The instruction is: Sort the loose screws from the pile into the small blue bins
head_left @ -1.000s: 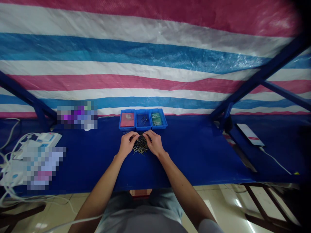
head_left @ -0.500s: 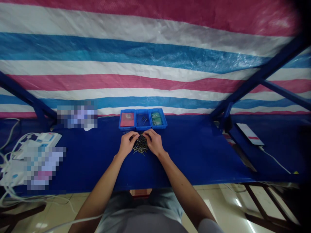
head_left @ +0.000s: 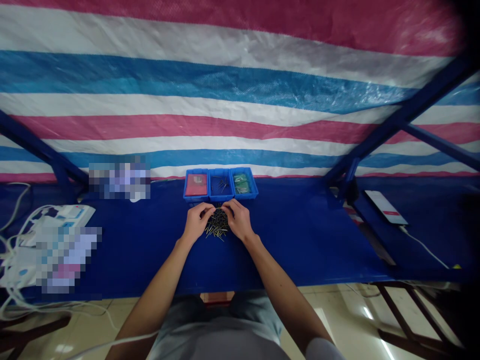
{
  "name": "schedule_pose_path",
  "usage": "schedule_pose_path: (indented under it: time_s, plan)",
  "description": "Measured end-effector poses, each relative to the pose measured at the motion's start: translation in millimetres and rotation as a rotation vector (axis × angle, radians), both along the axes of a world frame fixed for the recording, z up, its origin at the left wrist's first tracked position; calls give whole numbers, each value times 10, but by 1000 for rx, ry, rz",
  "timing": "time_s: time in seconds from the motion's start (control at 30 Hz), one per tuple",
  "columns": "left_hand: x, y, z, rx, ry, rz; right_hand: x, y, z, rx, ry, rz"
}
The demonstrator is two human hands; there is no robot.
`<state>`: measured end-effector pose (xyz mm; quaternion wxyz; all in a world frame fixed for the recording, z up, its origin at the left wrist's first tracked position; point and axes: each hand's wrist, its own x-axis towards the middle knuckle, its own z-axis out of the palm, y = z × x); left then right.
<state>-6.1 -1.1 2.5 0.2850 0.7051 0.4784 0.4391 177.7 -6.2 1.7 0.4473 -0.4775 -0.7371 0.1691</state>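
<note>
A heap of thin dark and brass-toned screws (head_left: 216, 227) lies on the blue table. My left hand (head_left: 197, 220) and my right hand (head_left: 238, 217) meet over its far side, fingers pinched. One small screw (head_left: 218, 208) spans the gap between my fingertips, held at both ends; its fine detail is too small to make out. Just beyond my hands stand three blue bins in a row. The left bin (head_left: 185, 195) has a red lining or packet, the middle bin (head_left: 214, 195) holds several screws, and the right bin (head_left: 255, 191) has green inside with pale screw-like pieces.
At the left of the blue table (head_left: 307, 240) sit a white power strip (head_left: 80, 214) with tangled cables and blurred items. A phone (head_left: 385, 207) with a charging cable lies on the right. Blue frame bars (head_left: 378, 132) slope up before a striped tarp (head_left: 225, 80).
Almost nothing differs. My right fingertips have shifted very slightly to the right, and both hands stay pinched over the heap.
</note>
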Motion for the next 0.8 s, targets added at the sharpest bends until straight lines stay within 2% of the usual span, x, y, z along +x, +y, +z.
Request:
schedule_pose_path:
  time_s: [0.4, 0.6, 0.8]
  plan:
    - [12, -15, 20, 18, 3, 5, 7, -8, 15, 0, -22, -16]
    - [-9, 2, -4, 14, -9, 15, 22, -26, 45, -47, -13, -48]
    - [-17, 12, -41, -5, -25, 24, 24, -22, 60, -50, 56, 58]
